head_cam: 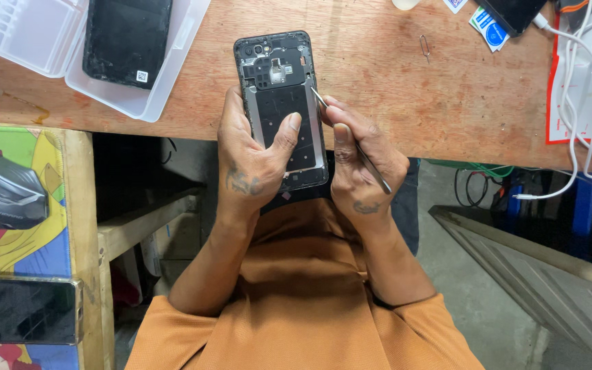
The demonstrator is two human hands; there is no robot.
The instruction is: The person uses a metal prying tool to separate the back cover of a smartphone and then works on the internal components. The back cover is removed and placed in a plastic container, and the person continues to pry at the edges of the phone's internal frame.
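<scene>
The opened phone (282, 103), back cover off, rests against the worktop (392, 103) edge, gripped by the left hand (251, 164). The right hand (361, 168) pinches a thin metal tool (351, 140) at its right rim, seemingly. A slip could gouge the exposed board or loosen the grip.

A single head-worn camera looks steeply down at close range, over the wearer's orange-shirted lap, onto the near edge of a wooden workbench (405, 89); floor shows below it at right.
</scene>
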